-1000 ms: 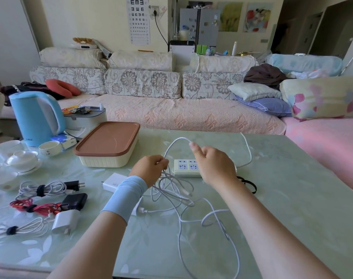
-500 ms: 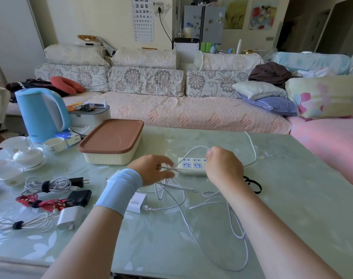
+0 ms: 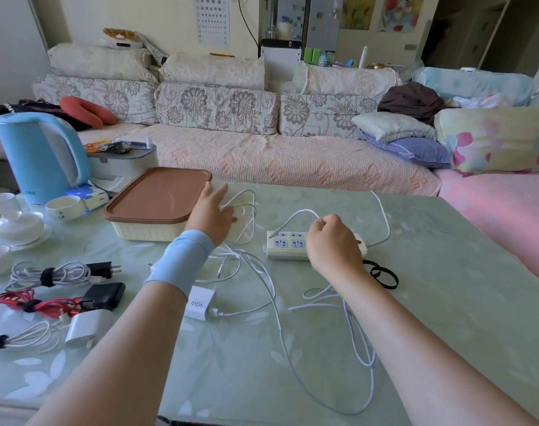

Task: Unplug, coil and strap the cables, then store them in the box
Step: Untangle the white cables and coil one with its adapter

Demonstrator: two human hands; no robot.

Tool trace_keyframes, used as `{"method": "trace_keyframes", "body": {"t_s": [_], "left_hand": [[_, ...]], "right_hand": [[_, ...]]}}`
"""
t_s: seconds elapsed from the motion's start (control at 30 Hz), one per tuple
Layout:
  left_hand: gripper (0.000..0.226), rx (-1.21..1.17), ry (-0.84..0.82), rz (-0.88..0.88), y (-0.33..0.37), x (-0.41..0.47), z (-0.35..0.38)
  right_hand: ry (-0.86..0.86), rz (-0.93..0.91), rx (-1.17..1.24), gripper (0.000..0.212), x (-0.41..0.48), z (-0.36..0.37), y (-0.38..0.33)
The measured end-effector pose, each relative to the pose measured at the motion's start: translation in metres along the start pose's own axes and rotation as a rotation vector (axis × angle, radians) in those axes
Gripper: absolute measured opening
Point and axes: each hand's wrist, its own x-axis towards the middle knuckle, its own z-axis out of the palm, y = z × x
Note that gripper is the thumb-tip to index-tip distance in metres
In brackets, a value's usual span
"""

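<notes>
At the far left of the table (image 3: 431,302), three strapped bundles lie side by side: a grey coil (image 3: 51,276) with a black plug, a red coil (image 3: 36,304) next to a black adapter (image 3: 103,296), and a white coil (image 3: 19,338) beside a white adapter (image 3: 88,329). Behind them stands a blue kettle (image 3: 40,155). Further right sits the box (image 3: 145,230), its brown lid (image 3: 160,198) on.

The left hand (image 3: 211,215), with a blue wristband (image 3: 182,261) below it, reaches forward just beside the box's right end, its fingers stretched out and slightly apart. Loops of the white cable (image 3: 275,305) stand up at its right side, touching it. Whether the thumb clamps them I cannot tell.

Below the wrist a white charger (image 3: 200,302) lies on the glass with the cable plugged into it. From there the cable sprawls loose across the table between the two forearms and toward the near edge.

Right of the loops lies the power strip (image 3: 288,244). The right hand (image 3: 332,244) hovers over its right part, curled into a fist, pinching the cable between thumb and forefinger. A short length arcs leftward from the pinch to a free tip at the strip's left end. Black straps (image 3: 381,275) lie just right of that wrist.
</notes>
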Motion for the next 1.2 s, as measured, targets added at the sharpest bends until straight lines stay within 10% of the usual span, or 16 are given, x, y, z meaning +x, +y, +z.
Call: {"method": "trace_keyframes", "body": {"t_s": [0.37, 0.5, 0.8, 1.2], "left_hand": [[0.026, 0.770, -0.733, -0.069, 0.003, -0.078, -0.013], [0.045, 0.680, -0.670, -0.083, -0.011, -0.091, -0.011], [0.013, 0.655, -0.421, -0.054, -0.031, -0.087, -0.009], [0.053, 0.735, -0.506, -0.016, -0.053, -0.038, 0.014]], "right_hand": [[-0.395, -0.019, 0.211, 0.040, -0.030, 0.019, -0.002], [-0.525, -0.167, -0.118, 0.080, -0.061, 0.038, -0.003], [-0.489, -0.233, -0.374, 0.030, -0.054, 0.036, 0.006], [-0.110, 0.104, 0.147, 0.025, -0.017, 0.028, 0.007]]}}
